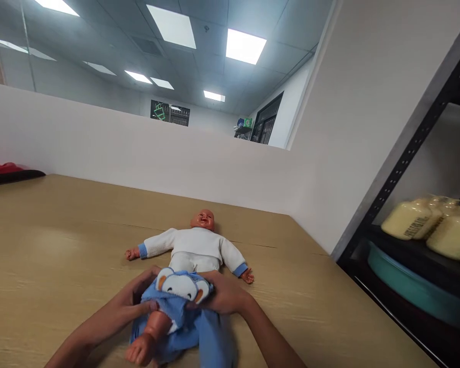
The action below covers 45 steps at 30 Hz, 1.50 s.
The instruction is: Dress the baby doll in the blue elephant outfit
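Note:
A baby doll [194, 244] in a white long-sleeved top lies on its back on the wooden table [61, 240], head away from me and arms spread. Blue trousers [184, 312] with a white cartoon face patch cover its hips and legs. One bare foot [140, 351] sticks out toward me. My left hand [138, 301] grips the left side of the trousers' waistband with closed fingers. My right hand [224, 295] holds the right side of the waistband in the same way.
A white partition wall [138, 153] runs along the table's far edge. A red and black cloth item [3, 171] lies at the far left. At the right, a black metal shelf [406, 179] holds yellowish bottles [425, 220] and a teal basin [414, 289].

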Each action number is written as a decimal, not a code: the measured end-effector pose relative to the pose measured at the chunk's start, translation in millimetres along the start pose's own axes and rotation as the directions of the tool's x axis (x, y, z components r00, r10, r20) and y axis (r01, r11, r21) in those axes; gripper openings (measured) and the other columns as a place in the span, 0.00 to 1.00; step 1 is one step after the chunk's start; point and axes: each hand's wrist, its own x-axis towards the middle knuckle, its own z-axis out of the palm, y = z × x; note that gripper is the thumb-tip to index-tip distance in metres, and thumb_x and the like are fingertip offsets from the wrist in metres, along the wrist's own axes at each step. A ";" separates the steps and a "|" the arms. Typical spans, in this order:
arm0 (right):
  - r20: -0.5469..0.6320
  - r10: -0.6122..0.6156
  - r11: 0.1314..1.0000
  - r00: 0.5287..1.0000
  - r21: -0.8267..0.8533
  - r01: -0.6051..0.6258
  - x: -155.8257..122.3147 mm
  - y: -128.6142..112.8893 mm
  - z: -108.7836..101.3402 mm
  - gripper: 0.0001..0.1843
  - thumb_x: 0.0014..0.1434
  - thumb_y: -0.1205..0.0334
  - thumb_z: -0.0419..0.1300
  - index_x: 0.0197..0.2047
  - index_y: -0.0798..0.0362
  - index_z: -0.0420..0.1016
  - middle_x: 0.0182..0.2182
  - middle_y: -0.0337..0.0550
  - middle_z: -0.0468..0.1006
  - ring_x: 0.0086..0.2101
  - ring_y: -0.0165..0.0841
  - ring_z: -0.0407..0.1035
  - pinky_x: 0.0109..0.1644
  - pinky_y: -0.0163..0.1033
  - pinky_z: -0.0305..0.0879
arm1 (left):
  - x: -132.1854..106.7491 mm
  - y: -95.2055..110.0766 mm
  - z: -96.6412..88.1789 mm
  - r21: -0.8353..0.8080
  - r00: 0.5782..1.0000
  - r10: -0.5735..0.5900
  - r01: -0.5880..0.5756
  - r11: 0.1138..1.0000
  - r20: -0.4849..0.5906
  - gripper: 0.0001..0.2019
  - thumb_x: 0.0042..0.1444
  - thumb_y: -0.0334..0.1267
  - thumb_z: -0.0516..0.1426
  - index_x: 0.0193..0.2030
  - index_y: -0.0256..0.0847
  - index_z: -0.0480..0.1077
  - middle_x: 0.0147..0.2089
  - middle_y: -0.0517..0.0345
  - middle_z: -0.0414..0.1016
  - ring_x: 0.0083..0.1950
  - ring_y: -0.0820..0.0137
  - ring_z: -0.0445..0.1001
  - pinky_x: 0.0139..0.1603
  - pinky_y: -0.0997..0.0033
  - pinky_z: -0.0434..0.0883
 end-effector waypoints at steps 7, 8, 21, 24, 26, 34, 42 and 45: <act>-0.311 -0.056 0.996 0.949 -0.079 0.033 -13.9 -2.9 26.2 0.11 0.68 0.57 0.60 0.41 0.52 0.83 0.36 0.39 0.80 0.39 0.37 0.71 0.48 0.39 0.67 | -1.0 -39.3 -24.4 0.006 0.999 0.001 0.000 1.000 -0.053 0.48 0.47 0.70 0.73 0.68 0.41 0.74 0.75 0.36 0.70 0.78 0.40 0.65 0.81 0.41 0.61; -0.355 -0.042 0.993 0.934 -0.115 0.001 -16.2 -0.3 28.2 0.14 0.70 0.53 0.60 0.38 0.53 0.81 0.33 0.38 0.77 0.36 0.35 0.68 0.43 0.38 0.65 | -3.2 -37.5 -26.5 0.015 0.999 -0.007 0.007 1.000 -0.032 0.48 0.47 0.70 0.73 0.68 0.42 0.74 0.75 0.37 0.70 0.78 0.39 0.65 0.80 0.41 0.61; -0.354 0.055 0.998 0.934 -0.004 -0.060 -23.4 -25.9 23.8 0.32 0.72 0.30 0.54 0.48 0.51 0.84 0.41 0.42 0.82 0.44 0.41 0.73 0.51 0.42 0.68 | 7.0 97.4 36.5 0.308 0.975 0.030 -0.099 0.946 0.222 0.34 0.55 0.53 0.72 0.67 0.50 0.74 0.69 0.54 0.77 0.70 0.49 0.72 0.73 0.56 0.69; -0.366 0.045 0.990 0.929 -0.107 -0.090 -33.2 -21.3 4.8 0.34 0.73 0.29 0.51 0.33 0.51 0.74 0.28 0.36 0.67 0.32 0.34 0.60 0.38 0.38 0.58 | 15.1 97.8 35.4 0.353 0.967 -0.003 -0.090 0.931 0.256 0.23 0.60 0.52 0.68 0.60 0.50 0.79 0.62 0.58 0.81 0.65 0.53 0.76 0.68 0.63 0.71; -0.353 0.042 0.993 0.935 -0.093 -0.079 -40.3 -14.5 -5.6 0.35 0.72 0.27 0.50 0.28 0.49 0.64 0.27 0.35 0.59 0.30 0.33 0.53 0.35 0.38 0.53 | 16.1 96.4 31.5 0.398 0.970 -0.022 -0.078 0.914 0.242 0.20 0.60 0.52 0.68 0.57 0.50 0.80 0.56 0.61 0.83 0.58 0.56 0.78 0.60 0.68 0.74; -0.265 0.051 0.999 0.963 0.016 -0.049 -62.7 -6.8 -8.7 0.34 0.68 0.23 0.54 0.40 0.49 0.67 0.34 0.35 0.62 0.36 0.34 0.58 0.40 0.37 0.57 | 5.9 81.4 22.5 0.262 0.984 -0.004 -0.044 0.964 0.179 0.26 0.58 0.58 0.68 0.59 0.49 0.78 0.61 0.55 0.81 0.66 0.51 0.74 0.66 0.60 0.73; -0.355 0.070 0.995 0.932 0.097 -0.038 -63.8 16.7 -4.5 0.34 0.68 0.25 0.57 0.41 0.51 0.74 0.34 0.38 0.69 0.37 0.35 0.64 0.44 0.39 0.60 | -17.9 61.9 1.6 0.194 0.986 -0.050 0.018 0.981 0.160 0.23 0.63 0.63 0.64 0.51 0.46 0.78 0.54 0.53 0.79 0.56 0.55 0.75 0.60 0.61 0.73; -0.351 0.106 0.988 0.930 0.146 -0.057 -64.3 23.2 -5.9 0.34 0.68 0.25 0.57 0.44 0.52 0.75 0.40 0.43 0.77 0.41 0.38 0.69 0.47 0.40 0.64 | -21.0 56.5 -0.4 0.181 0.971 -0.082 0.042 0.983 0.223 0.27 0.63 0.68 0.62 0.48 0.45 0.76 0.49 0.55 0.76 0.53 0.57 0.73 0.58 0.62 0.72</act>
